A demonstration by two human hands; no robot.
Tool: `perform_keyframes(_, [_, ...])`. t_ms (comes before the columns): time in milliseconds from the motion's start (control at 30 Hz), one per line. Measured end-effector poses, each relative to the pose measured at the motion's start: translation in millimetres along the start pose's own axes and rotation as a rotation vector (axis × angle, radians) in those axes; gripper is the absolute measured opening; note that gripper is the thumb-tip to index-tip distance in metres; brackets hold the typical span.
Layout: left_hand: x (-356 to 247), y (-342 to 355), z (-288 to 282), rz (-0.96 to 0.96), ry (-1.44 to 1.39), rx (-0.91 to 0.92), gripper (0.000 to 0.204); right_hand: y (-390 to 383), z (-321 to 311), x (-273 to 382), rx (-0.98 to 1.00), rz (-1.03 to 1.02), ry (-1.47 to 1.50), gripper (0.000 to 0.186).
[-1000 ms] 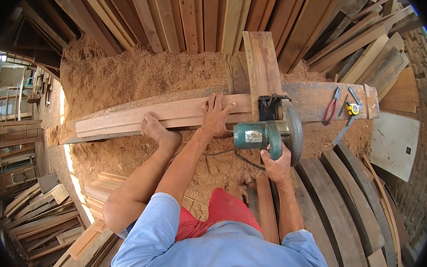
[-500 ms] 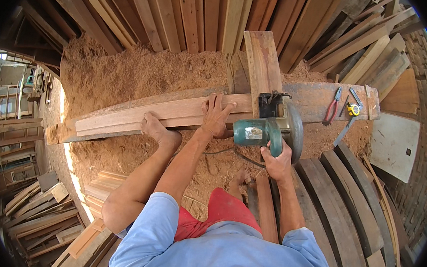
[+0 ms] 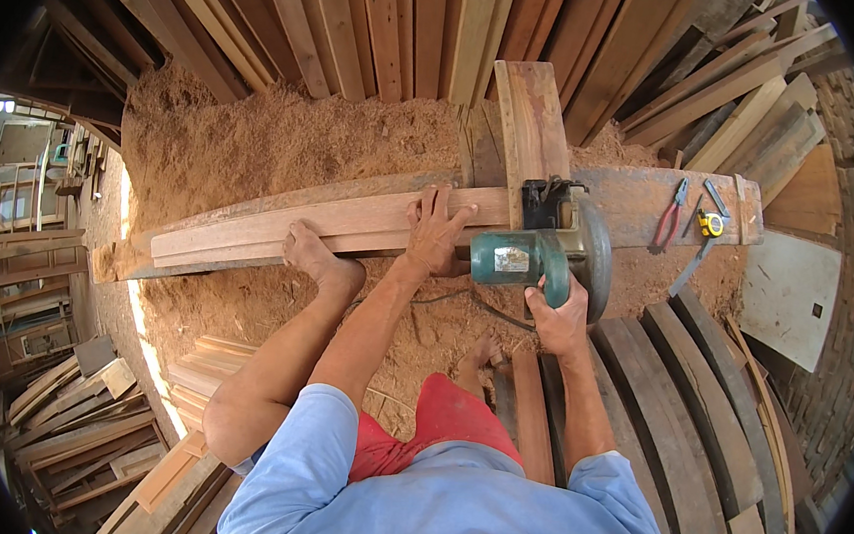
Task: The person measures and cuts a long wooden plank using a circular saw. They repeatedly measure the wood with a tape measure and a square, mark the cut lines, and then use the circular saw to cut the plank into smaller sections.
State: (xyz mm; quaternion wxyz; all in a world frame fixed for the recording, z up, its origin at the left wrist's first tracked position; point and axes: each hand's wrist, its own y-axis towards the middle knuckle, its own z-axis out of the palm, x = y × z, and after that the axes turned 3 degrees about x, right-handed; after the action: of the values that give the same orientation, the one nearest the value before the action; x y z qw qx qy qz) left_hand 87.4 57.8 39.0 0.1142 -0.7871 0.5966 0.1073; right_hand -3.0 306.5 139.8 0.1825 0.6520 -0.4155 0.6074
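A teal circular saw (image 3: 508, 258) rests at the right end of a long reddish wooden plank (image 3: 351, 218). Its handle is wrapped by the fingers of my right hand (image 3: 561, 316). My left hand (image 3: 438, 233) grips the same plank just left of the saw, fingers spread over its top. My bare left foot (image 3: 318, 255) presses on the plank farther left. Against the saw's far side lies a short, wide board (image 3: 533, 125), set crosswise. The blade's contact with the wood is hidden by the saw body.
Under the work lies a thick beam (image 3: 633, 198) bearing pliers (image 3: 670, 214), a yellow tape measure (image 3: 710, 225) and a metal square (image 3: 693, 266). Sawdust (image 3: 286, 145) covers the ground. Upright timbers (image 3: 425, 36) stand beyond; curved planks (image 3: 650, 425) lie at near right. A cord (image 3: 498, 316) trails below the saw.
The view has shifted slightly. Both hands keep their holds, and the saw stays at nearly the same spot against the wood.
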Motion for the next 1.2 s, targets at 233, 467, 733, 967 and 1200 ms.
perform_keyframes(233, [4.4, 0.8, 5.5, 0.024, 0.06, 0.021, 0.098, 6.2, -0.2, -2.3, -0.009, -0.004, -0.011, 0.018])
perform_keyframes(467, [-0.1, 0.8, -2.6, -0.005, -0.027, 0.057, 0.108, 10.3, 1.4, 0.9, -0.012, 0.012, 0.009, 0.018])
perform_keyframes(733, [-2.7, 0.0, -11.2, -0.008, -0.077, 0.074, 0.11, 19.3, 2.3, 6.8, 0.002, 0.005, 0.042, 0.017])
perform_keyframes(967, [-4.5, 1.7, -15.0, -0.012, -0.071, 0.086, 0.112, 29.1, 3.0, 2.1, 0.006, 0.016, 0.054, 0.018])
perform_keyframes(1200, [-2.9, -0.1, -11.8, -0.008, -0.05, 0.064, 0.114, 37.5, 2.6, 4.8, 0.019, -0.002, 0.041, 0.019])
